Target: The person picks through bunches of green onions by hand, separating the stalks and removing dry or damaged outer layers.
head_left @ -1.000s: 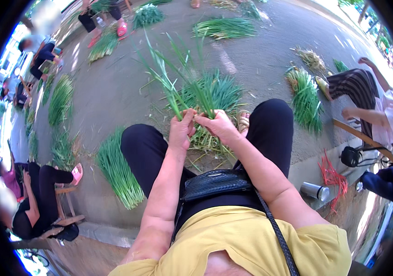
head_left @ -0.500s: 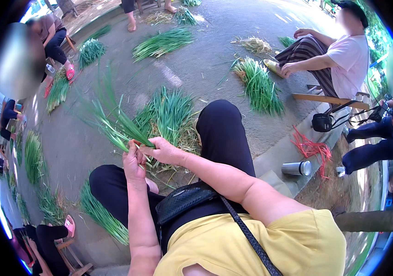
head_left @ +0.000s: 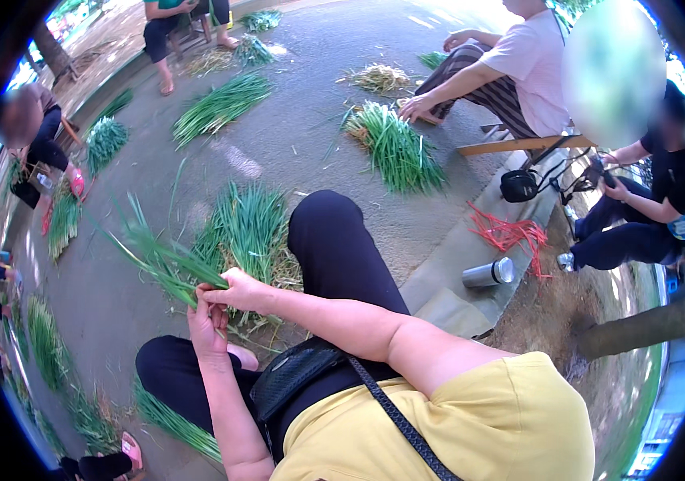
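Note:
A loose bunch of green chives (head_left: 150, 256) fans out toward the far left from between my two hands. My right hand (head_left: 242, 290) is closed around it near the stem ends. Just below, my left hand (head_left: 208, 327) has its fingers curled and pinched against the same stems, partly hidden by the right hand. Beyond my hands, on the ground between my knees, lies a larger heap of chives (head_left: 246, 228), with dry, straw-coloured trimmings (head_left: 285, 271) along its right side.
On my right are a silver flask (head_left: 483, 274), red strips (head_left: 511, 234) and a black camera bag (head_left: 520, 185). A seated person (head_left: 531, 76) touches another chive pile (head_left: 398, 148). Someone standing (head_left: 667, 172) holds a camera. More chives (head_left: 178, 421) lie by my left knee.
The whole view has shifted, so most things sit further left. My hands still grip the chives, whose tips have swung lower. The seated person at right has reached down to the pile.

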Demonstrator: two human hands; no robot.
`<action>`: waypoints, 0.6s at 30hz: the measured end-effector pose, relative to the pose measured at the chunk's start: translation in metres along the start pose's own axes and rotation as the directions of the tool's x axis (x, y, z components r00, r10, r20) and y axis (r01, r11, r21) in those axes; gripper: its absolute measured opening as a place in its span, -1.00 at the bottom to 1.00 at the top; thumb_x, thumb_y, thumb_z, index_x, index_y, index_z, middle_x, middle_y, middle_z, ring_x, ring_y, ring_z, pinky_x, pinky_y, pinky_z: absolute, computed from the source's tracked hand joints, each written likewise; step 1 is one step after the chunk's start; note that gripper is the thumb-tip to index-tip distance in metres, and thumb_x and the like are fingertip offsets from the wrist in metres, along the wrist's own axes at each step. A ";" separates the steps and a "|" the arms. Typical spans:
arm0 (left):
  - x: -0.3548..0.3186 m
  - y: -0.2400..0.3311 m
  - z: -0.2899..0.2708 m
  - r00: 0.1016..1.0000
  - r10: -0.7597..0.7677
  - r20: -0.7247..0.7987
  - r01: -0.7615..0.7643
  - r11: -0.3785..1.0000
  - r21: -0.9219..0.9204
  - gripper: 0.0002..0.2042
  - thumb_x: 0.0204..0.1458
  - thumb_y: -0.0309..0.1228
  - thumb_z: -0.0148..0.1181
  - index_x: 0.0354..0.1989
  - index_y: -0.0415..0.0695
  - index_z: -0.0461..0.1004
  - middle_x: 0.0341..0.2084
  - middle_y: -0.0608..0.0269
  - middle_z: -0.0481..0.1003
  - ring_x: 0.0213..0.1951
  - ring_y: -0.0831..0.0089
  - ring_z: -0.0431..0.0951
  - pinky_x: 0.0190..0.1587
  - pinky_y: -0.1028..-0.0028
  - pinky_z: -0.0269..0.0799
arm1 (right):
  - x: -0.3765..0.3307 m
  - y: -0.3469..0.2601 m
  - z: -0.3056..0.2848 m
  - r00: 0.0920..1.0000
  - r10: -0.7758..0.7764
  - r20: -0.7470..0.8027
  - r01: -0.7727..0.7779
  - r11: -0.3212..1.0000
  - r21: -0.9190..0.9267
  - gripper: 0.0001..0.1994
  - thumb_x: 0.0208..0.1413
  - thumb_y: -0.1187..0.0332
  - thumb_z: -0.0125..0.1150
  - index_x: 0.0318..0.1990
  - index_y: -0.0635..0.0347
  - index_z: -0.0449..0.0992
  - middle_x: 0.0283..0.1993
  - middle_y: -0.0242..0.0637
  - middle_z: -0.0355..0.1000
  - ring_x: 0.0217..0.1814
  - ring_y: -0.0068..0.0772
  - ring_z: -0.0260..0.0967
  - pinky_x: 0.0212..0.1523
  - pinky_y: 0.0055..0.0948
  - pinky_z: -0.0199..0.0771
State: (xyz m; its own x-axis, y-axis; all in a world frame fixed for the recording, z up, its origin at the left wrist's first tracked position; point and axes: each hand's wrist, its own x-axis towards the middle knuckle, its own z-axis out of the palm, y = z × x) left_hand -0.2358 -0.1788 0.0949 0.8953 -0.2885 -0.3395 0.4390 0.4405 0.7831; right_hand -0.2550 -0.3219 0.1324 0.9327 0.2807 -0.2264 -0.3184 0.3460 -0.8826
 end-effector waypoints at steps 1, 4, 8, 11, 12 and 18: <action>-0.002 0.001 0.007 0.999 -0.001 -0.036 0.001 1.000 -0.007 -0.82 0.16 -0.28 -0.01 -0.27 -0.13 0.42 -0.72 0.46 0.28 -0.81 0.77 0.08 -0.78 0.70 -0.01 | 0.002 0.004 0.000 0.998 -0.046 -0.035 0.047 0.999 0.011 -0.80 0.14 0.30 0.06 -0.27 0.25 0.49 -0.55 -0.31 0.43 -0.59 -0.53 0.43 -0.55 -0.54 0.48; 0.000 0.001 0.004 0.999 0.054 0.001 -0.054 0.998 -0.027 -0.81 0.16 -0.27 -0.02 -0.32 -0.14 0.41 -0.76 0.49 0.24 -0.81 0.77 0.07 -0.78 0.70 -0.01 | 0.005 -0.002 0.004 0.999 0.024 0.033 -0.024 1.000 0.000 -0.78 0.12 0.26 0.08 -0.36 0.23 0.51 -0.63 -0.37 0.38 -0.68 -0.59 0.32 -0.69 -0.60 0.31; 0.008 -0.003 -0.008 0.982 0.104 -0.156 -0.114 0.992 -0.051 -0.82 0.15 -0.30 0.00 -0.33 -0.16 0.40 -0.79 0.53 0.17 -0.82 0.78 0.05 -0.78 0.70 -0.05 | -0.004 -0.005 -0.001 0.973 0.229 -0.026 -0.230 0.960 -0.161 -0.80 -0.06 0.22 0.15 -0.55 0.13 0.53 -0.71 -0.48 0.26 -0.80 -0.70 -0.03 -0.78 -0.60 -0.15; 0.014 0.000 -0.015 0.973 0.122 -0.195 -0.141 0.987 -0.083 -0.82 0.15 -0.32 0.00 -0.32 -0.19 0.40 -0.78 0.53 0.15 -0.81 0.77 0.01 -0.79 0.67 -0.11 | -0.004 0.001 -0.003 0.972 0.236 -0.018 -0.236 0.958 -0.164 -0.84 -0.12 0.23 0.19 -0.56 0.10 0.53 -0.70 -0.50 0.28 -0.78 -0.70 0.02 -0.78 -0.61 -0.12; 0.014 0.003 -0.019 0.970 0.138 -0.201 -0.157 0.984 -0.082 -0.81 0.15 -0.31 0.00 -0.31 -0.19 0.41 -0.78 0.53 0.14 -0.81 0.77 0.01 -0.79 0.67 -0.11 | -0.004 0.000 -0.003 0.968 0.251 -0.009 -0.248 0.950 -0.189 -0.84 -0.13 0.24 0.21 -0.56 0.10 0.53 -0.70 -0.50 0.28 -0.78 -0.70 0.02 -0.77 -0.62 -0.13; 0.022 0.028 -0.033 0.885 0.151 -0.440 -0.276 0.932 -0.235 -0.86 0.18 -0.30 -0.07 -0.25 -0.06 0.35 -0.32 0.16 0.49 -0.53 0.48 0.43 -0.50 0.51 0.35 | -0.010 -0.022 -0.014 0.977 0.189 -0.099 -0.199 0.975 -0.097 -0.76 -0.01 0.21 0.15 -0.51 0.21 0.48 -0.65 -0.48 0.31 -0.76 -0.72 0.01 -0.75 -0.65 -0.11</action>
State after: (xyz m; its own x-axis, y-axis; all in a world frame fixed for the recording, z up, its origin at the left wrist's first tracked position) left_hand -0.2010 -0.1448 0.0917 0.8922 0.1854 -0.4118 0.1802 0.6901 0.7010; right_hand -0.2548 -0.3445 0.1484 0.8677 0.2514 -0.4289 -0.4794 0.1950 -0.8557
